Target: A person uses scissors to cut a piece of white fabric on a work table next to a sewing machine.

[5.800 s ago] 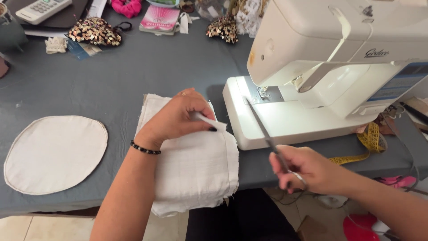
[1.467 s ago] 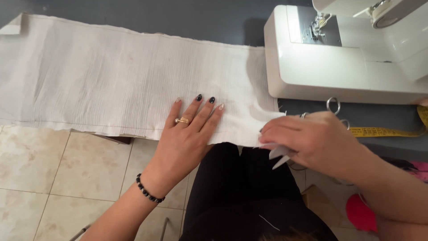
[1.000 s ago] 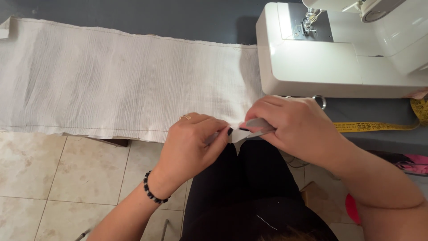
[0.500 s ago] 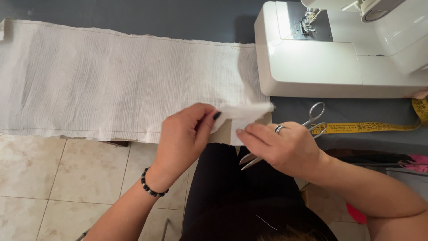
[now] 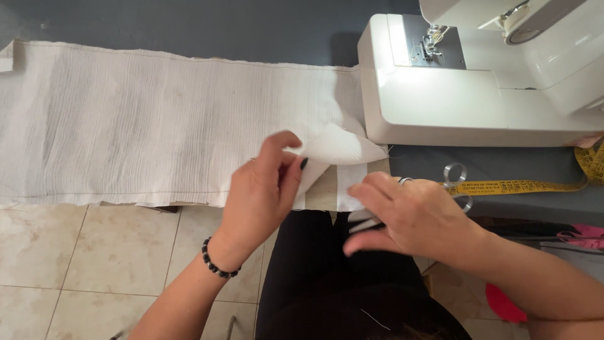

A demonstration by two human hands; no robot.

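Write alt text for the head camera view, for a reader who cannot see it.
A person's left hand lifts the corner of a long white fabric strip lying on a dark grey table, while the right hand holds scissors beside it. A white sewing machine stands at upper right, with a yellow measuring tape in front.

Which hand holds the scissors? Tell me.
The right hand: it grips the scissors by the tape measure; the left hand lifts the white fabric's corner.

I see bright, soft light, a shiny white sewing machine (image 5: 478, 94), and my slightly blurry hands.
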